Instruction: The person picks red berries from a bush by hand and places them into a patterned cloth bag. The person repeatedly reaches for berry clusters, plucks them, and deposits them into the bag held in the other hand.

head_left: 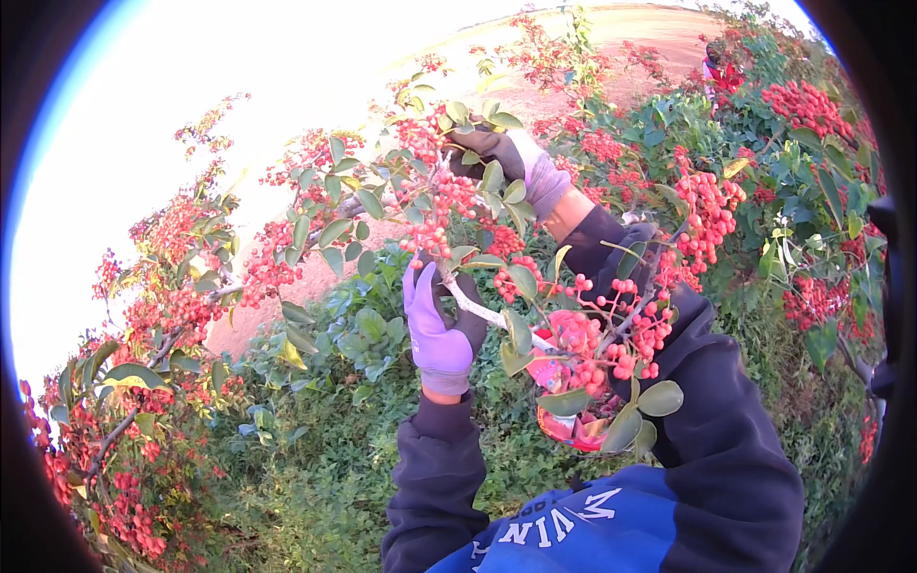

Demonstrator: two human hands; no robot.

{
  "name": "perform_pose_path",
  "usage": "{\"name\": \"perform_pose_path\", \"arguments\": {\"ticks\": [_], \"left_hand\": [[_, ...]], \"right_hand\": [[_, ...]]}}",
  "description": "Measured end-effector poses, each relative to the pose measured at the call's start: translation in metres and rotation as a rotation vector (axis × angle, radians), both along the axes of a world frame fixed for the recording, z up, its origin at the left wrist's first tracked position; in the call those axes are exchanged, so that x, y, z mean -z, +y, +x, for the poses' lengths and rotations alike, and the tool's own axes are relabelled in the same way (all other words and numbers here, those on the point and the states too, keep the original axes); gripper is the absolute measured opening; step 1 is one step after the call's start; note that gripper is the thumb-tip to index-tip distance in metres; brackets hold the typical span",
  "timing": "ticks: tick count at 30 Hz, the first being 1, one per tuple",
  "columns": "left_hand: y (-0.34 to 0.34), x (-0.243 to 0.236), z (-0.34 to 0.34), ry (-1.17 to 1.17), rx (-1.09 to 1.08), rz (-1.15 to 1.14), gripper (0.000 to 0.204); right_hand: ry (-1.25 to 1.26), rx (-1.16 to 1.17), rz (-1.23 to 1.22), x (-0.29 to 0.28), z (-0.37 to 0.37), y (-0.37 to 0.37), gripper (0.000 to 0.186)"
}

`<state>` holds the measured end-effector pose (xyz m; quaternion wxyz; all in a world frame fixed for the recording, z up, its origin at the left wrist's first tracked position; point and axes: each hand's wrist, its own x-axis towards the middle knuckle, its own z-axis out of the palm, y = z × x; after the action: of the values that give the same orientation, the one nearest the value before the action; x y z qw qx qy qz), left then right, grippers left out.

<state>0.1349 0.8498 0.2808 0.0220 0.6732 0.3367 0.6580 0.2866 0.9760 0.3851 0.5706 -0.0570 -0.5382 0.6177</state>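
Observation:
My left hand [441, 329], in a purple and dark glove, is raised beside a pale berry branch [475, 307]. Its fingertips close in at the base of a red berry cluster [427, 237]. Higher up and to the right, my right hand [492, 158], in a dark glove with a greyish-purple cuff, curls around a leafy upper part of the branch. Leaves and berries hide some of its fingers. More red berries [707, 215] hang from a twig in front of my right sleeve. Below it, a shiny red and pink container or bag [573, 430] shows partly behind leaves.
Berry-laden branches [177, 329] spread across the left side. Thick bushes with more berries [810, 107] stand at the right, where part of another person [723, 74] shows far back. Low green plants [334, 477] cover the ground; bare reddish soil [621, 33] lies beyond.

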Motion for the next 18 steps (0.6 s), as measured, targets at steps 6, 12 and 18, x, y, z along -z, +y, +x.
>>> {"name": "perform_pose_path", "arguments": {"ticks": [6, 12, 18], "left_hand": [[0.004, 0.009, -0.018, 0.052, -0.039, 0.054, 0.047], [0.017, 0.032, -0.043, -0.08, 0.109, -0.24, 0.049], [0.02, 0.055, -0.052, 0.09, 0.08, -0.165, 0.066]], "right_hand": [[-0.676, 0.916, 0.788, 0.024, 0.039, 0.015, 0.032], [-0.546, 0.64, 0.58, 0.024, 0.054, -0.003, 0.039], [-0.325, 0.524, 1.007, 0.004, 0.038, -0.02, 0.029]]}}
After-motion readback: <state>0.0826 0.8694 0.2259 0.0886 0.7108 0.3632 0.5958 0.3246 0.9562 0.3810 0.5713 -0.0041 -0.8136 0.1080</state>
